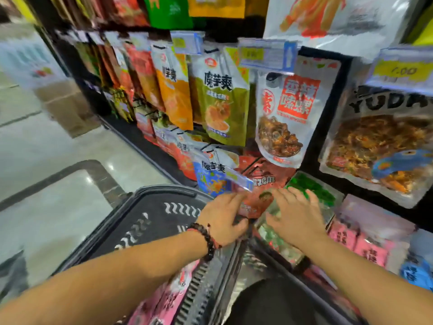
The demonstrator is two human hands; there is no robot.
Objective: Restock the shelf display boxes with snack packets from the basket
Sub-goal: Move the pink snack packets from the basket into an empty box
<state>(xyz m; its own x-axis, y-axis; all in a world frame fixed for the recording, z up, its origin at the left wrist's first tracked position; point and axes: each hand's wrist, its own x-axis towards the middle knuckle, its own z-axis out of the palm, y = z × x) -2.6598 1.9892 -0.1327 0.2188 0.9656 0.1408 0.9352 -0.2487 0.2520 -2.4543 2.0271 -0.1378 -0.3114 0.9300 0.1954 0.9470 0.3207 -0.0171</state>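
Right, we start at nine o'clock with the dark basket (pixel 150 221), its rim running from lower left up towards the shelf, and pink snack packets (pixel 161 299) showing down at six o'clock inside it. Moving across, our left hand (pixel 223 218) sits at the basket's far corner, bead bracelet (pixel 207 240) on the wrist, fingers curled onto the near edge of the red packets (pixel 257 202); it looks like a pinch on that edge, though motion blur hides the fingertips. Those red packets stand in the low display box at the centre, long axis running from us away towards twelve o'clock, under the hanging white pouch (pixel 283 118).

Further right, our right hand (pixel 296 215) lies spread, fingers straight and fanned, pressing on the clear-and-green packets (pixel 311 188) just beside the red ones at about two o'clock. We judge it is steadying that stack rather than gripping it.

So the relation that counts: the red packets lie between both hands, touching the left, which is nearer; the basket supply sits behind at seven o'clock. More pink packets (pixel 358 240) fill the shelf at four o'clock.
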